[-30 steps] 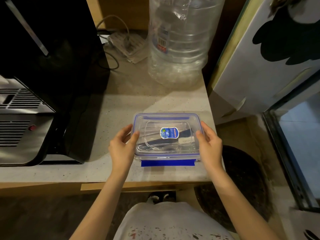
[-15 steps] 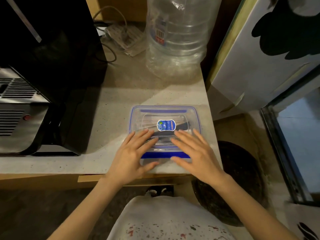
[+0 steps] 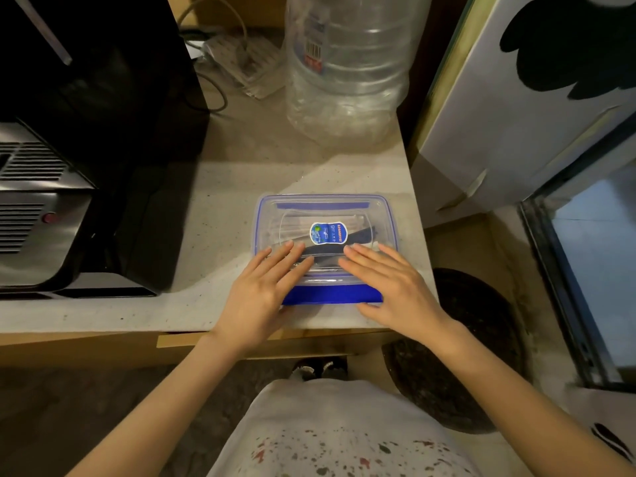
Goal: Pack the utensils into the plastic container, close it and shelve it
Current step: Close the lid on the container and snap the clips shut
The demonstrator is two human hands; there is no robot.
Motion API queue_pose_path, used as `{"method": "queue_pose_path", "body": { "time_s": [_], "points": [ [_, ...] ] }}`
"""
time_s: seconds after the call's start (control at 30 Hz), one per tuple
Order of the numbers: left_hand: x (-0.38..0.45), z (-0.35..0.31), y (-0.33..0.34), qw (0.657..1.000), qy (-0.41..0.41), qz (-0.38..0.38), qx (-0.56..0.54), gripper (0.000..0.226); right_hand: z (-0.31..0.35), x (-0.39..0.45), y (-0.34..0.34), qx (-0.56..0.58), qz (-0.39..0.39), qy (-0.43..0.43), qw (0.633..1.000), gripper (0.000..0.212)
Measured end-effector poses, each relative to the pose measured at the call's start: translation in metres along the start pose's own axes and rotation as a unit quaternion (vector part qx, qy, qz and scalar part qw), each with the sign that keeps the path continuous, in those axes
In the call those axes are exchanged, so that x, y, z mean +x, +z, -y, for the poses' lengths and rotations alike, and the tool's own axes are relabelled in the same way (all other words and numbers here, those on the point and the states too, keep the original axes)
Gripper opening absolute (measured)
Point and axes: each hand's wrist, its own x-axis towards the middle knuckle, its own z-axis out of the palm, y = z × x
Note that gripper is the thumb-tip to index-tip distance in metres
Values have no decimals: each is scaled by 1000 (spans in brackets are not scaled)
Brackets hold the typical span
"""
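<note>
Lid on, near latch being pressed down; shelving not yet done.

The plastic container sat near the front edge of the surface, long axis running left to right, dark utensils lying inside along that axis. The left hand and right hand lay flat, fingers straight and spread, pressing the lid above the blue front latch, which looked not yet snapped.

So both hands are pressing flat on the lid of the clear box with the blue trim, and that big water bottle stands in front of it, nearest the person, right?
Not quite. The head view shows the large clear water bottle behind the plastic container, at the far end of the counter, not nearest the person. The rest holds: the left hand and right hand press flat on its lid.
</note>
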Motion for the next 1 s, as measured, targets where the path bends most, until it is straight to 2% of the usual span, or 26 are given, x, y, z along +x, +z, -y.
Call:
{"method": "queue_pose_path", "body": {
  "time_s": [0.13,0.33,0.77,0.87,0.93,1.0],
  "points": [
    [2,1,-10,999,-6,26,-18,76,-3,2,-7,22,39,-4,999,70],
    [10,6,-18,997,-8,38,-68,60,-5,10,-14,61,54,12,997,54],
    [17,16,-20,996,9,46,-74,51,-6,12,-15,114,39,24,992,45],
    [23,20,-29,992,2,42,-119,43,-6,16,-20,174,48,60,982,40],
    [34,23,-34,984,-22,47,-171,53,-9,24,-23,244,30,99,964,36],
    [47,27,-34,974,-60,41,-214,56,-16,37,-21,262,-10,120,958,31]
  ]
}}
